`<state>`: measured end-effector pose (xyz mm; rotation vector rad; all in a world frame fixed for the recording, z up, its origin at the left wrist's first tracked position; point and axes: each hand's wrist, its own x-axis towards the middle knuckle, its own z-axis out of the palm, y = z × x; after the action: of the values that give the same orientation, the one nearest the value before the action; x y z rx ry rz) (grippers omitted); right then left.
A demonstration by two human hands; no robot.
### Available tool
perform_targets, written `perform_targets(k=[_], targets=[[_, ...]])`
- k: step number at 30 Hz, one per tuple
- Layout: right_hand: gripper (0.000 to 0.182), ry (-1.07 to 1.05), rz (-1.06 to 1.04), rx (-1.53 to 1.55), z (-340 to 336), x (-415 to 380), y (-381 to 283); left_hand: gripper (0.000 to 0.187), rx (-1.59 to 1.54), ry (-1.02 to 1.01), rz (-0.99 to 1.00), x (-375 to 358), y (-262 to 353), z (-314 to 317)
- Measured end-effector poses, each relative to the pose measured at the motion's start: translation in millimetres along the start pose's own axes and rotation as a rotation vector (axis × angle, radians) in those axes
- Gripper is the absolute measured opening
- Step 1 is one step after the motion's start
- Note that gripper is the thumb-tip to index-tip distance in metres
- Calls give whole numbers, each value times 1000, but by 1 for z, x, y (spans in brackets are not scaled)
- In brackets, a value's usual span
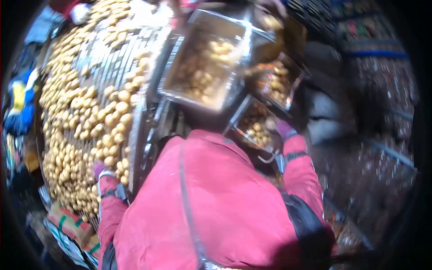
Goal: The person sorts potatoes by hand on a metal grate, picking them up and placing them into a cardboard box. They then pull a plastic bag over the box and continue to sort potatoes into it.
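Many potatoes (67, 112) cover a slatted sorting table on my left. My left hand (100, 170), in a purple glove, is at the near part of this table among the potatoes; its fingers are too small and blurred to read. My right hand (284, 129), also in a purple glove, is by the right rim of a small crate (243, 110) with potatoes in it. Blur hides whether its fingers grip the rim or anything else. A larger box (180, 96) lined with clear plastic stands ahead, partly filled with potatoes.
Another crate (294, 87) with potatoes sits beyond the small one. Another person's hand (270, 20) is at the top, near the boxes. A metal rail (137, 135) edges the sorting table. Cartons with green straps (67, 225) lie at lower left.
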<state>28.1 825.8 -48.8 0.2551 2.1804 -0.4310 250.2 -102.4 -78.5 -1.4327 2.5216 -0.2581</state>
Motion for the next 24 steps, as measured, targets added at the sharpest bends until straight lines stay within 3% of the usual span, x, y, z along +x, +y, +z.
perform_targets(k=[2, 4, 5, 6, 9, 12, 13, 14, 15, 17, 18, 19, 20, 21, 24], targets=[[66, 3, -157, -87, 0, -4, -10, 72, -137, 97, 72, -18, 35, -24], [67, -235, -228, 462, -10, -21, -46, 70, -249, 159, 118, -33, 80, -46], [72, -502, -107, 848, -33, -55, -115, 68, -298, 167, 133, -39, 106, -59], [75, -552, -143, 860, -27, -46, -137, 67, -345, 169, 155, -44, 135, -70], [62, -661, -410, 667, -33, -74, -271, 63, -481, 167, 275, -54, 209, -88], [53, -748, -649, 520, 1, -65, -368, 60, -694, 171, 590, -79, 204, -115], [51, -702, -734, 335, 5, -78, -410, 61, -1047, 61, 578, -89, 193, -127], [51, -710, -839, 258, 23, -79, -440, 65, -1087, 72, 584, -103, 173, -143], [50, -712, -945, 188, 40, -79, -469, 68, -939, 122, 601, -114, 150, -149], [43, -856, -986, 341, 89, -77, -509, 64, -995, 95, 497, -121, 95, -143], [36, -939, -895, 451, 110, -87, -530, 60, -959, 164, 417, -124, 63, -138], [35, -962, -919, 365, 129, -94, -550, 56, -992, 278, 355, -128, 27, -119], [35, -987, -943, 279, 149, -99, -569, 57, -878, 200, 251, -132, -9, -127], [34, -1013, -964, 195, 166, -102, -584, 58, -702, 364, 206, -132, -57, -85], [32, -668, -1905, -193, 226, -76, -615, 75, -368, 400, -59, -148, -141, -60]])
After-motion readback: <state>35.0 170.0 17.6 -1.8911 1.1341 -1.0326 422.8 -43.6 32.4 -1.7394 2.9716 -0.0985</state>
